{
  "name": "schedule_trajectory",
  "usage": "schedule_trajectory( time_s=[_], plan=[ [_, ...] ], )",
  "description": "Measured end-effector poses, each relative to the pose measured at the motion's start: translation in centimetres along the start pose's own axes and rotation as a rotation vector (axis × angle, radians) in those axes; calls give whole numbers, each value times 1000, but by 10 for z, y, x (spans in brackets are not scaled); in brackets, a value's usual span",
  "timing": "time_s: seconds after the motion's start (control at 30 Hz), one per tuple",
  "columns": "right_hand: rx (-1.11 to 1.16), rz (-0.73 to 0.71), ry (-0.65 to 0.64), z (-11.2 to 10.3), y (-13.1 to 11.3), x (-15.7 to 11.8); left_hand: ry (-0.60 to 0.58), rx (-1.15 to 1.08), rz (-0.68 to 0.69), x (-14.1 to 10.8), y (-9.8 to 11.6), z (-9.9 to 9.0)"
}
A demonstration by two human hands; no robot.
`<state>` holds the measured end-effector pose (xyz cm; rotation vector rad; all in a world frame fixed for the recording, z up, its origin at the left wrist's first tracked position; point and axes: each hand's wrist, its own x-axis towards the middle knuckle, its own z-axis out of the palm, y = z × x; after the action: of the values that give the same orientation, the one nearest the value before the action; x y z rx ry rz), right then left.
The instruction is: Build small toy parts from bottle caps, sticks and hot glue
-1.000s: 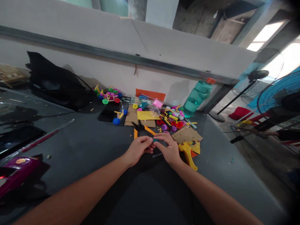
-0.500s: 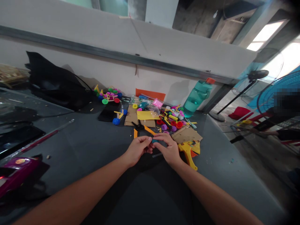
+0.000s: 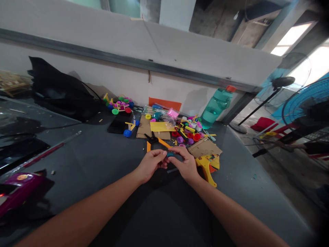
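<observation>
Between my two hands is a small teal plastic cap (image 3: 170, 155), partly hidden by the fingers. My left hand (image 3: 152, 164) is closed, with its thumb and fingers pinching the cap's left side. Thumb and fingers of my right hand (image 3: 185, 164) curl round it from the right. Just beyond the hands lie pliers with orange handles (image 3: 163, 142). Beneath the fingers, a clear stick (image 3: 172, 170) rests on the dark table. A yellow glue gun (image 3: 207, 171) lies beside my right wrist.
Bottle caps (image 3: 190, 140), a yellow card (image 3: 161, 126) and cardboard (image 3: 205, 147) clutter the table's back. Small wheeled models (image 3: 131, 128) lie near a black phone (image 3: 119, 122). A teal bottle (image 3: 214, 108) stands at back right, a black bag (image 3: 60, 94) at left, a purple device (image 3: 22, 190) at front left.
The teal cap has turned slightly between my fingers, and a little more of it shows. Both hands stay in nearly the same place.
</observation>
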<state>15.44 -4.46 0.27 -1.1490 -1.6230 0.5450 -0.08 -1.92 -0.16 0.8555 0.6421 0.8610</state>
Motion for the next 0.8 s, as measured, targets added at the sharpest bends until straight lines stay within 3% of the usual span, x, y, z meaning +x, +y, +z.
schedule_trajectory(
  time_s=[0.8],
  plan=[
    [14, -39, 38, -1, -1, 1, 1, -29, -36, 0, 1, 0]
  ],
)
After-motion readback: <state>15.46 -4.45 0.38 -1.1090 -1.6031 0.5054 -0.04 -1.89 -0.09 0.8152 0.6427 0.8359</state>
